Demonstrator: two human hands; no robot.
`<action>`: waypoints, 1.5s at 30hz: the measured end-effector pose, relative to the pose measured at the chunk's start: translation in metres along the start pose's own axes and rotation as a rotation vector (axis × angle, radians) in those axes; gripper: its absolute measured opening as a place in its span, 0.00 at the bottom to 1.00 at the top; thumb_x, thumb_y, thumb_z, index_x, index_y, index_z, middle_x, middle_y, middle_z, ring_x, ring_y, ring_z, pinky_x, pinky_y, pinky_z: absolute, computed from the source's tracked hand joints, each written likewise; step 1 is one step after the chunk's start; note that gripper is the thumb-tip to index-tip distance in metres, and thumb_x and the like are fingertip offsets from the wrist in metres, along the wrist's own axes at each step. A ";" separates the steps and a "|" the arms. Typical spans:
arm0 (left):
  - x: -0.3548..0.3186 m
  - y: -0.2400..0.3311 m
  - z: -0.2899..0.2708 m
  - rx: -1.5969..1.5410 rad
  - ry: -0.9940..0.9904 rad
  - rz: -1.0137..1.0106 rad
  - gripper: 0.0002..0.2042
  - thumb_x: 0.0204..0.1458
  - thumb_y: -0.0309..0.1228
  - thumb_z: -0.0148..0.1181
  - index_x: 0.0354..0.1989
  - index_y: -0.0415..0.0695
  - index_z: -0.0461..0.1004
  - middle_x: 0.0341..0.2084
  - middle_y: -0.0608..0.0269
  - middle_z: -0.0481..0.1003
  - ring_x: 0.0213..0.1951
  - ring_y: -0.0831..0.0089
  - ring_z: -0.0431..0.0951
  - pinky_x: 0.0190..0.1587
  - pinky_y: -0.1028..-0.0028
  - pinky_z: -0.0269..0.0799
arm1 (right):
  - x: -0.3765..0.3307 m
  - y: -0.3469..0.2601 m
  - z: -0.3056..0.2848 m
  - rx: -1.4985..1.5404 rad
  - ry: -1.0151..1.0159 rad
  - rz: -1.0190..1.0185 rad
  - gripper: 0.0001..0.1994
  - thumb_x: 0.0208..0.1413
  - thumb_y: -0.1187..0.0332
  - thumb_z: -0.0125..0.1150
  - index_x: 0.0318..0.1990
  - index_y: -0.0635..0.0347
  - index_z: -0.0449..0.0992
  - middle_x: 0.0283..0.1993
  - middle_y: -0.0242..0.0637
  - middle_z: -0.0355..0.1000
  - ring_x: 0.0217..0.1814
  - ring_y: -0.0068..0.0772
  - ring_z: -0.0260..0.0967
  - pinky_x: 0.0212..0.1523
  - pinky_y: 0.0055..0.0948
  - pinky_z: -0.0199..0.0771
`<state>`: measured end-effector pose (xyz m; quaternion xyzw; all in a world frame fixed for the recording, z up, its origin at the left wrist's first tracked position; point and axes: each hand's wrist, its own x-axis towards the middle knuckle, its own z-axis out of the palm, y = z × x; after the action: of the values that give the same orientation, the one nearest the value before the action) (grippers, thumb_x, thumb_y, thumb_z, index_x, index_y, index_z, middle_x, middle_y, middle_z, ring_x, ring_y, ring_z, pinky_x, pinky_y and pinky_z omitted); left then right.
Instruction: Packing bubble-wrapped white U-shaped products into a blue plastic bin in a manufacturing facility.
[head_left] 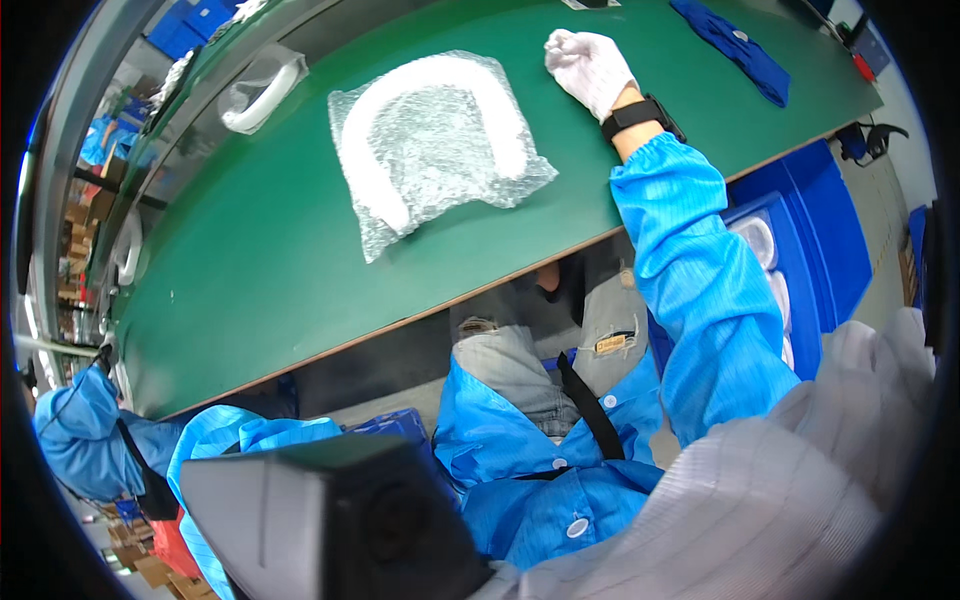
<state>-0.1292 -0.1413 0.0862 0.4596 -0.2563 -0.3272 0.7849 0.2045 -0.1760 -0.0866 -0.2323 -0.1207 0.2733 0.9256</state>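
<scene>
On green matte belt (250, 290), gloved right hand (588, 66) grip fisted empty, beside bubble-wrapped white U-shaped part (435, 135)

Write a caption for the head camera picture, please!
A white-gloved right hand rests closed on a green table beside a white U-shaped part in a bubble-wrap bag; the left hand is out of view.
</scene>
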 end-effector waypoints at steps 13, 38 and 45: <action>-0.120 0.075 -0.264 0.940 1.310 0.444 0.09 0.51 0.23 0.57 0.41 0.34 0.73 0.33 0.60 0.76 0.31 0.73 0.78 0.34 0.78 0.74 | -0.012 -0.005 0.010 -0.094 0.091 -0.105 0.09 0.44 0.87 0.42 0.36 0.75 0.64 0.34 0.42 0.62 0.32 0.32 0.63 0.31 0.18 0.70; -0.183 0.141 -0.473 0.350 1.856 0.094 0.12 0.52 0.28 0.51 0.44 0.37 0.65 0.25 0.50 0.70 0.13 0.69 0.66 0.10 0.76 0.61 | -0.004 0.013 0.043 -0.212 0.290 -0.059 0.13 0.51 0.80 0.52 0.45 0.66 0.65 0.31 0.40 0.67 0.26 0.32 0.68 0.27 0.25 0.68; -0.181 0.145 -0.267 0.829 1.449 0.092 0.09 0.53 0.33 0.55 0.29 0.39 0.69 0.13 0.63 0.68 0.11 0.75 0.67 0.11 0.77 0.58 | -0.027 0.005 0.059 -0.182 0.033 -0.045 0.11 0.59 0.66 0.55 0.46 0.61 0.69 0.35 0.38 0.72 0.33 0.33 0.71 0.33 0.25 0.72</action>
<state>-0.0197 0.1942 0.0777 0.7969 0.1939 0.2025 0.5352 0.1595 -0.1659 -0.0406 -0.3174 -0.1348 0.2365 0.9084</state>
